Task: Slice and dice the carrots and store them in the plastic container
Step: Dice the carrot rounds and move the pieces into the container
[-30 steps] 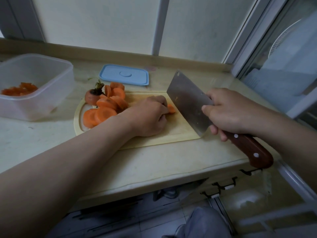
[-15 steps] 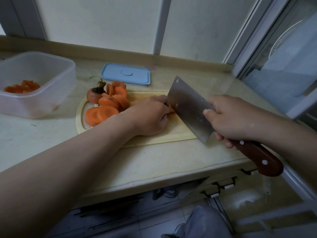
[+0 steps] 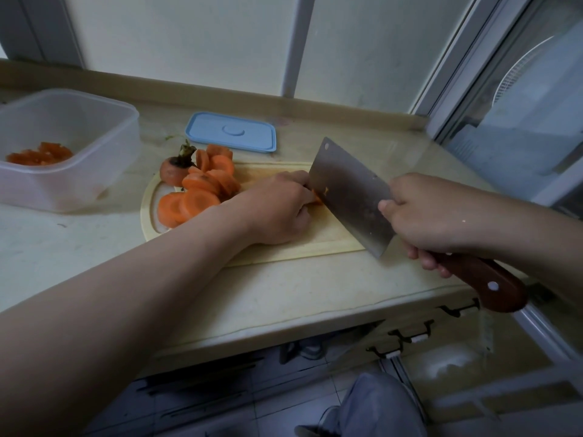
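Note:
On the wooden cutting board (image 3: 318,244) my left hand (image 3: 279,208) curls over a small carrot piece (image 3: 316,198), mostly hidden under the fingers. My right hand (image 3: 419,216) grips the cleaver (image 3: 350,192) by its red-brown handle, the blade standing against the carrot piece right beside my left fingers. Several carrot rounds (image 3: 195,192) and a carrot top with its stem (image 3: 175,171) lie at the board's left end. The clear plastic container (image 3: 94,127) stands at the far left with orange carrot bits (image 3: 39,156) inside.
The container's blue lid (image 3: 232,131) lies flat behind the board. The counter's front edge (image 3: 284,329) runs close below the board, with hooks under it. A window frame and glass stand at the right. My knee shows below.
The cleaver has shifted left and down onto the carrot piece, closer to my left fingers. My left hand has stayed on the piece.

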`<state>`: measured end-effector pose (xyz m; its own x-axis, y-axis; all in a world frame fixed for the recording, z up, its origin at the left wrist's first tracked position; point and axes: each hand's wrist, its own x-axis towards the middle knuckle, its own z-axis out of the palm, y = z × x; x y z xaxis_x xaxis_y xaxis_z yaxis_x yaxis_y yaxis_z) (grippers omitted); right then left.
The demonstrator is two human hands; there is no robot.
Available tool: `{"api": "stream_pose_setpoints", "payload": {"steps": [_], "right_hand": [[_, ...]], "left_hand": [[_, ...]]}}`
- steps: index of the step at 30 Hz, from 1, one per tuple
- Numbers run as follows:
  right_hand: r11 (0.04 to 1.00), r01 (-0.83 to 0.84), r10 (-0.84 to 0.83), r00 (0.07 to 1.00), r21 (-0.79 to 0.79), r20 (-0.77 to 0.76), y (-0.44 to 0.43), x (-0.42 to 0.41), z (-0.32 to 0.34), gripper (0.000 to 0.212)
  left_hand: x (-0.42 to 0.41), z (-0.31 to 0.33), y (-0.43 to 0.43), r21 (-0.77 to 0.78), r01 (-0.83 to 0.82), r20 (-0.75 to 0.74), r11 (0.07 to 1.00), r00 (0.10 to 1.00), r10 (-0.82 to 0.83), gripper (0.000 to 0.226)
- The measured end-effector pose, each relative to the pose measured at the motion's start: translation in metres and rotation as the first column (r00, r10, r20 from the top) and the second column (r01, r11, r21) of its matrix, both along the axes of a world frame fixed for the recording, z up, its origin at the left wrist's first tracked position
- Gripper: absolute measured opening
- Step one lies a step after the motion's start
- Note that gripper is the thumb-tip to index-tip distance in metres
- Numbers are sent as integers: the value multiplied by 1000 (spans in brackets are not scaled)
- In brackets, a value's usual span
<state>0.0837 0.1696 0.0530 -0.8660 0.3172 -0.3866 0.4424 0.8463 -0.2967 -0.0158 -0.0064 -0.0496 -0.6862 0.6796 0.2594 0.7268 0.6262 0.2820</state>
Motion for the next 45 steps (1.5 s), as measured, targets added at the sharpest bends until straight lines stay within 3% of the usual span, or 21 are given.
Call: {"api": "stream_pose_setpoints", "payload": {"steps": [2, 6, 15, 29, 37, 41, 43, 45], "right_hand": [[998, -39, 40, 999, 52, -10, -7, -5, -2, 48], [969, -186, 203, 974, 162, -97, -22, -16, -11, 17], [953, -215, 231, 972, 212, -52, -23, -19, -15, 13], [963, -232, 247, 964, 140, -102, -26, -41, -17, 12], [977, -195, 197, 980, 85, -8, -11, -14, -11, 21], [990, -132, 135, 988, 46, -70, -3, -15, -19, 33], [993, -114, 109, 985, -29, -130, 5, -21, -21, 38], [976, -106, 65, 975, -189, -211, 18, -26, -22, 29]], "left_hand": [[-2, -1, 0, -9, -15, 7, 1000, 1000, 15, 36], [-4, -2, -1, -3, -24, 0, 1000, 1000, 24, 38], [-8, -5, -2, 7, -109, 8, 994, 994, 109, 42], [-8, 0, 3, -62, -141, 28, 988, 989, 143, 42], [-6, 0, -1, -71, -144, 53, 987, 988, 148, 44], [-4, 1, 0, -70, -148, 71, 986, 986, 153, 43], [-2, 1, 0, -74, -155, 69, 985, 985, 160, 42], [-2, 1, 0, -73, -161, 73, 984, 983, 166, 40]]}}
